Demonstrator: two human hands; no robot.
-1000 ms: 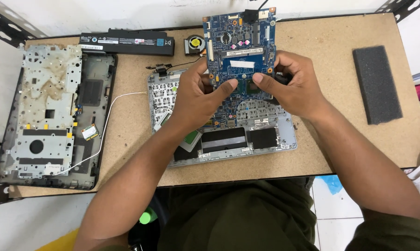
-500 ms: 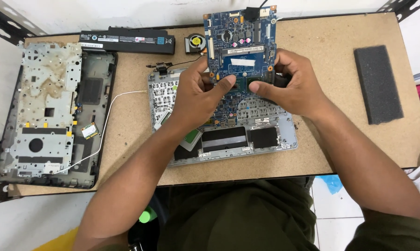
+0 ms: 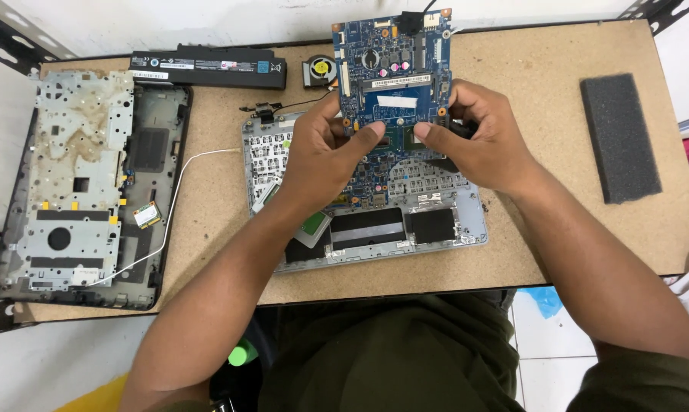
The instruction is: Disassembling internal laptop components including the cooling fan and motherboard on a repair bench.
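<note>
Head view: left hand [image 3: 325,152] and right hand [image 3: 478,141] each grip the blue board [image 3: 394,72] by its sides, thumbs pressing its face, above the laptop shell [image 3: 375,236].

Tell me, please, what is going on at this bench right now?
A person is holding a blue laptop circuit board in both hands, the left hand and right hand gripping its sides with thumbs pressed on its lower middle. It is held above an opened silver laptop shell on the table. A black base cover lies at the left, a battery and small fan at the back, and a dark foam pad at the right.
</note>
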